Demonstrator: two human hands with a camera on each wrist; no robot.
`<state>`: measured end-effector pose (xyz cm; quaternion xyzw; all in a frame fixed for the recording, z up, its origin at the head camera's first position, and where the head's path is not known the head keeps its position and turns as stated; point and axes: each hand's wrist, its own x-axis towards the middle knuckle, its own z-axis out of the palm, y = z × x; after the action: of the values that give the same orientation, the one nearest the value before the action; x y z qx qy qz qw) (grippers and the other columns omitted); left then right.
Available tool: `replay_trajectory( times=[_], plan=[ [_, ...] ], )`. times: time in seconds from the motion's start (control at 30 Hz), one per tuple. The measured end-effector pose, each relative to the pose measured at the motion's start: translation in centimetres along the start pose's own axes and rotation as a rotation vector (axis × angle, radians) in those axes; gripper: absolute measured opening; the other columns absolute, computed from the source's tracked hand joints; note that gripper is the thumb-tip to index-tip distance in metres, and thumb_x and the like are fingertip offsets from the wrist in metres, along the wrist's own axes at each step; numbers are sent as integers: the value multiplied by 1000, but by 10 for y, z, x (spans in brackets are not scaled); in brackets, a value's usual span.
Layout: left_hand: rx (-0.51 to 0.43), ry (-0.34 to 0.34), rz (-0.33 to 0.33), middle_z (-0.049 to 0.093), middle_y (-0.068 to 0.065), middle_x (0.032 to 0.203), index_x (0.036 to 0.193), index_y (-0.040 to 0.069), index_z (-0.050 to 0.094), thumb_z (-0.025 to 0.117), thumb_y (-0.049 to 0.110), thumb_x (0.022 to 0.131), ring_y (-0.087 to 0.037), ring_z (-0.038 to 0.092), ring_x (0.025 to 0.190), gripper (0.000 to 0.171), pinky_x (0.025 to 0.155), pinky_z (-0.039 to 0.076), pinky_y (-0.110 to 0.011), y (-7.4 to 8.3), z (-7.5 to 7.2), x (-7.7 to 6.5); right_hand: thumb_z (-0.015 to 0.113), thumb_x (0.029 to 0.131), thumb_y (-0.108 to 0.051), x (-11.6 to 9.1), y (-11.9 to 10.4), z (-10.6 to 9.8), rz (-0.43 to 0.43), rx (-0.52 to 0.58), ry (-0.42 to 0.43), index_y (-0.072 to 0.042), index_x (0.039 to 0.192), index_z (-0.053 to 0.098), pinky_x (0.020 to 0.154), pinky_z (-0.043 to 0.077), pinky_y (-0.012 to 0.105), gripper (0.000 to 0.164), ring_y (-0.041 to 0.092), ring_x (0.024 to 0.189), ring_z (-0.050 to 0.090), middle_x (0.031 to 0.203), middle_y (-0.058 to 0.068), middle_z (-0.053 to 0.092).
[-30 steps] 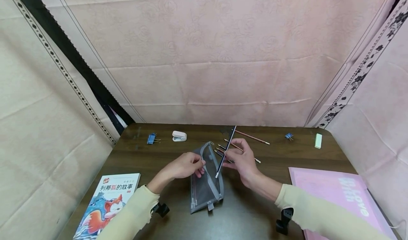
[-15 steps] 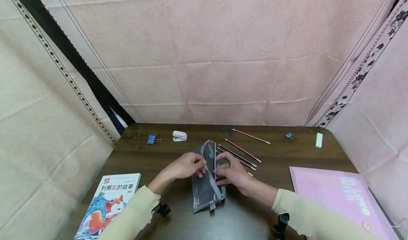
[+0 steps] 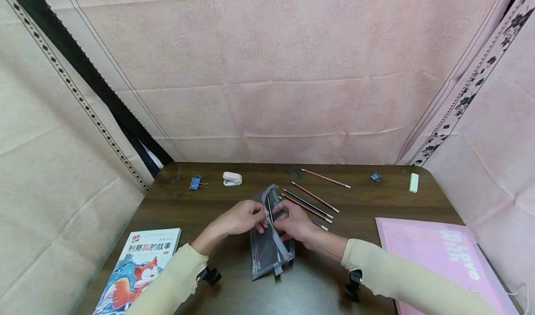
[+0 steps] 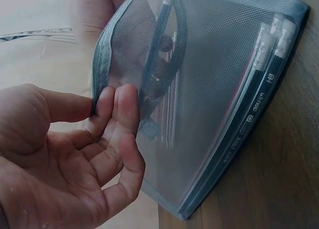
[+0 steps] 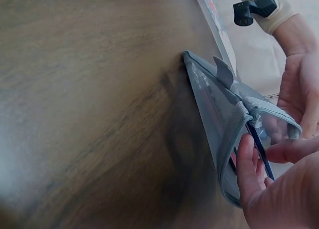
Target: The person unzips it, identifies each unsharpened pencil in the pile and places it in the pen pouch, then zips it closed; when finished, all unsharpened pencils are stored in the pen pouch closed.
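A grey mesh pencil case [image 3: 264,259] stands on the table with its zip mouth spread. My left hand [image 3: 246,218] pinches one zip edge of it between thumb and fingers. My right hand [image 3: 296,223] is at the mouth, holding a dark blue pencil [image 5: 260,151] that reaches inside the case. Through the mesh in the left wrist view, several pencils [image 4: 259,99] lie along the bottom, white eraser ends together. Beyond the right hand, several loose pencils [image 3: 315,197] lie slanting on the table; the hand partly hides the nearest.
A blue binder clip [image 3: 195,182] and a white stapler [image 3: 232,179] lie at the back left. Another blue clip [image 3: 375,177] and a pale eraser [image 3: 414,183] sit at the back right. A book [image 3: 138,268] is at the left, a pink folder [image 3: 426,250] at the right.
The right hand has brought the pencil left and down from beside the case into its mouth. The left hand keeps its pinch on the edge. The loose pencils show more fully.
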<state>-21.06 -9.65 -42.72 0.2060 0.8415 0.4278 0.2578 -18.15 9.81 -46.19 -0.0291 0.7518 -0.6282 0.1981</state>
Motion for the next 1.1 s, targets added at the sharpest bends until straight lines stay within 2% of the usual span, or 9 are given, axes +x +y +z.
replay_trajectory(
  times=[0.2, 0.43, 0.67, 0.83, 1.0, 1.1],
  plan=[
    [11, 4, -2, 71, -7, 85, 90, 6, 65, 48, 25, 101, -21, 71, 75, 28, 82, 53, -47, 1, -2, 0, 62, 83, -4, 3, 1, 1, 1, -21, 27, -3, 117, 51, 58, 58, 37, 36, 19, 66, 70, 86, 12, 71],
    [19, 14, -9, 72, -6, 84, 90, 7, 66, 49, 26, 101, -25, 71, 76, 28, 82, 54, -47, 0, -2, -1, 69, 85, -11, -9, -3, -7, -17, 26, 73, -1, 119, 51, 59, 58, 41, 39, 22, 65, 68, 90, 17, 70],
    [23, 14, -13, 72, -6, 84, 90, 8, 67, 49, 27, 101, -26, 71, 76, 28, 82, 54, -47, 0, -2, -1, 68, 89, -19, -15, 0, -25, -156, -147, 185, -12, 111, 58, 59, 56, 43, 25, 35, 71, 67, 87, 18, 69],
    [29, 15, -10, 72, -6, 84, 90, 8, 67, 50, 28, 100, -24, 71, 75, 28, 81, 55, -44, 1, -4, -1, 64, 92, -22, 6, 3, -36, -245, -183, 256, -14, 107, 60, 60, 55, 48, 17, 44, 76, 62, 86, 19, 66],
    [30, 7, -13, 72, -6, 85, 90, 8, 67, 50, 28, 101, -23, 71, 75, 28, 80, 55, -44, 1, -5, -1, 61, 94, -24, 35, 3, -48, -228, -178, 299, -16, 105, 64, 62, 56, 38, 14, 40, 83, 63, 95, 20, 66],
    [37, 1, -12, 72, -6, 85, 91, 8, 67, 49, 28, 101, -24, 71, 76, 28, 80, 55, -44, 2, -5, -1, 57, 96, -21, 50, 0, -53, -202, -202, 284, -14, 108, 66, 68, 57, 32, 16, 36, 90, 67, 101, 19, 68]
  ],
)
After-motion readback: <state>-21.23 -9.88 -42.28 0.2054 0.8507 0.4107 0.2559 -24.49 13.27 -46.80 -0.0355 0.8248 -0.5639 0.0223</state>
